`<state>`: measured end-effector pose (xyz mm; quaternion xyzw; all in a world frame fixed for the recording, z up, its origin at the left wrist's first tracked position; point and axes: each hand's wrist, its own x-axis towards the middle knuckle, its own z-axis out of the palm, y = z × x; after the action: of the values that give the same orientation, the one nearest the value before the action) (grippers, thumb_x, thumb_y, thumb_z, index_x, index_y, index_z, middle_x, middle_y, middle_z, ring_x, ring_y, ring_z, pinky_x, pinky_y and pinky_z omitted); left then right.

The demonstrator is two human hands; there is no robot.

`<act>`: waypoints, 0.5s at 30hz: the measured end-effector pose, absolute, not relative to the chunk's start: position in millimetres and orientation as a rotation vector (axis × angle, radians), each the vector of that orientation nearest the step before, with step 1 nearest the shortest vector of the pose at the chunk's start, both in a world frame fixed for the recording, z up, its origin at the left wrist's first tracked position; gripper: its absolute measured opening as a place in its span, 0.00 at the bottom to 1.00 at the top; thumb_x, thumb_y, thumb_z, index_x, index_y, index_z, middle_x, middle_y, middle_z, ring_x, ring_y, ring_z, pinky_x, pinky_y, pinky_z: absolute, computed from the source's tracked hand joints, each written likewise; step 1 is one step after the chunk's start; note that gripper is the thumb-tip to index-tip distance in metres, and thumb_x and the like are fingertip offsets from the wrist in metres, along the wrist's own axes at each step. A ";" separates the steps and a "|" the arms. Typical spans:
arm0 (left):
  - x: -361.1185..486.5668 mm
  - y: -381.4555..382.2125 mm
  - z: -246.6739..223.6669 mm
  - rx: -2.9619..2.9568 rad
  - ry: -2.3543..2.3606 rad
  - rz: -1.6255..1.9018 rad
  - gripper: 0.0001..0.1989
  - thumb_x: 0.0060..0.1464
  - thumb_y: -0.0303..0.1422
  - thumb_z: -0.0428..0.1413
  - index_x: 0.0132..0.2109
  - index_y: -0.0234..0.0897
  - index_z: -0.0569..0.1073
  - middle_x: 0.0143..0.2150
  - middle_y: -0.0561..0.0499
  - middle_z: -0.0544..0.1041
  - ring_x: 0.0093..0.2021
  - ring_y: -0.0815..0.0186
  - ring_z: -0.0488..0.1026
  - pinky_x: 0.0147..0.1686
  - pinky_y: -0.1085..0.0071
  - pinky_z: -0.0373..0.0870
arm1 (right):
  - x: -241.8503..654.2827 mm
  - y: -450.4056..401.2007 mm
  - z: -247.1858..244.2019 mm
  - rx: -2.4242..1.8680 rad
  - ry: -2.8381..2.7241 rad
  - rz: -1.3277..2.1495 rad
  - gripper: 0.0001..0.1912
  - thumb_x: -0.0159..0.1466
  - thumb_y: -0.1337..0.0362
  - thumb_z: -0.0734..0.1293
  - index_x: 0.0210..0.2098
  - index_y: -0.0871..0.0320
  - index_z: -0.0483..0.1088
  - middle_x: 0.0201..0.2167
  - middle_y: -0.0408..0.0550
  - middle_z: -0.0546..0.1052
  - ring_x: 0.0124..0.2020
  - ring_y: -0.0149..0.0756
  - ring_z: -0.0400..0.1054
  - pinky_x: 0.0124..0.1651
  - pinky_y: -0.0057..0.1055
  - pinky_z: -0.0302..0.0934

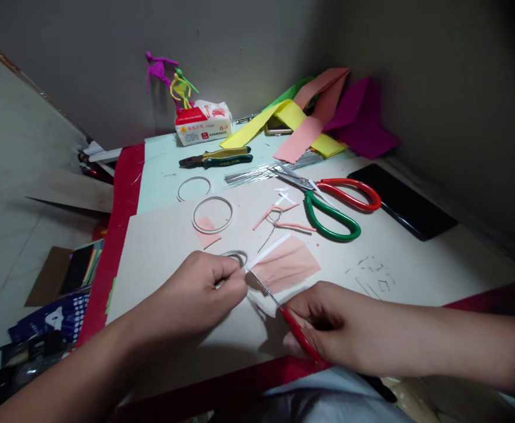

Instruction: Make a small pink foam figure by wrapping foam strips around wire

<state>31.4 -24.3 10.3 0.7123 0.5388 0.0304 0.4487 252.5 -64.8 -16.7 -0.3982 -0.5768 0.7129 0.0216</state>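
Note:
My left hand [208,288] is closed in a pinch on a narrow roll of white tape [238,254], partly hidden behind my fingers. In my right hand [334,323] are small red-handled scissors [300,336], fingers wrapped around the handles. Their blades point up and left, with the tips close to my left fingertips and the tape. Beneath and beyond them lies a wrinkled piece of salmon crepe paper [290,267] with a white strip along its left edge. Just behind it rests a twisted wire figure [275,217] with salmon-wrapped limbs.
Two more tape rolls [212,214], large scissors [334,200], pliers [222,158] and a bundle of wires [252,174] lie on the table. Crepe strips [292,120], a small box [204,124] with wire figures, and a black phone [402,200] stand or lie farther back.

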 end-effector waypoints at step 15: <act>34.7 -27.0 3.3 1.777 1.351 0.112 0.15 0.53 0.31 0.47 0.20 0.38 0.53 0.20 0.59 0.53 0.22 0.73 0.51 0.19 0.76 0.49 | 246.4 -71.3 -15.2 -1.353 -1.678 2.141 0.16 0.61 0.57 0.66 0.23 0.59 0.59 0.21 0.37 0.61 0.24 0.25 0.52 0.28 0.22 0.51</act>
<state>34.7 -27.0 3.3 0.7148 0.5433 0.0450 0.4381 246.4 -71.3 -15.2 -0.4448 -0.5516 0.7037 0.0518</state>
